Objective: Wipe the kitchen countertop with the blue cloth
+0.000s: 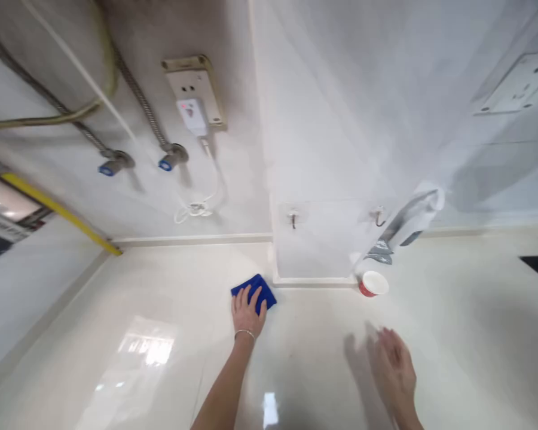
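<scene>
Two hands (248,313) (398,367), one blue cloth (267,295)

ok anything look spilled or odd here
No spill shows around the blue cloth on the counter. On the wall, the socket holding the white plug looks yellowed around its edge, unlike its whiter face.

The countertop (183,292) bears a cup (373,285) and blue cloth (267,295).

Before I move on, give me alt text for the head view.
A left hand lies on a blue cloth on a glossy, pale countertop beside a white wall. The right hand is near a red-and-white cup, not touching it.
</scene>
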Demonstrator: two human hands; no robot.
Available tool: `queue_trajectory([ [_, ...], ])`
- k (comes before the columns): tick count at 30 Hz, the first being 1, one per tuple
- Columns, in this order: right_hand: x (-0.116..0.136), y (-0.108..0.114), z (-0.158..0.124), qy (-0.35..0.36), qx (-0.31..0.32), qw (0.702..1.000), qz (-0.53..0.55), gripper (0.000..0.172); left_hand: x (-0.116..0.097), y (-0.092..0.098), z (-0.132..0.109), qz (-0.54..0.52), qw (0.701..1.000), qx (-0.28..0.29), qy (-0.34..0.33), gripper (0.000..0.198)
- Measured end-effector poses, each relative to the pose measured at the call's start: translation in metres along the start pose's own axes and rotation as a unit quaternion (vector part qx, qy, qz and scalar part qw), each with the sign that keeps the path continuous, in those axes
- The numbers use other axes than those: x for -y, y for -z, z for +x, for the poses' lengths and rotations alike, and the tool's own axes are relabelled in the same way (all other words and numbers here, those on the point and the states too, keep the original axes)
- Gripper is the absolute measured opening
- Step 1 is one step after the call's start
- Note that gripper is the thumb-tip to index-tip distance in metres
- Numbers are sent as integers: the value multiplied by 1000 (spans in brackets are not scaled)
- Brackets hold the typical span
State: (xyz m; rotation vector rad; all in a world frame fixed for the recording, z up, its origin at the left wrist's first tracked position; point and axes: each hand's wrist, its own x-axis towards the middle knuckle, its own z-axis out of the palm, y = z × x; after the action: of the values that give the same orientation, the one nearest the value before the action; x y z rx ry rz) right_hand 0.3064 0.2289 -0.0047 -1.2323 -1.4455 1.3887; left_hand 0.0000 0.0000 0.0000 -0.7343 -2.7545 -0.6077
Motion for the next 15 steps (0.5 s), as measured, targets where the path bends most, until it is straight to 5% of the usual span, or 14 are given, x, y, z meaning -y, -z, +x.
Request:
queue_trajectory([
  [3,-12,10,-66,-23,97,992,-82,68,-2,6,-10,-2,1000,1,-4,45],
  [6,-5,2,-103,7,202,967,-154,56,-8,18,-52,-5,1000,12,-21,44],
  [11,9,-42,-115,196,341,902,-181,51,-31,22,-167,-49,993,35,-101,63],
  [15,4,-87,-130,265,406,852,-198,57,-34,18,-221,-51,987,26,-151,65],
])
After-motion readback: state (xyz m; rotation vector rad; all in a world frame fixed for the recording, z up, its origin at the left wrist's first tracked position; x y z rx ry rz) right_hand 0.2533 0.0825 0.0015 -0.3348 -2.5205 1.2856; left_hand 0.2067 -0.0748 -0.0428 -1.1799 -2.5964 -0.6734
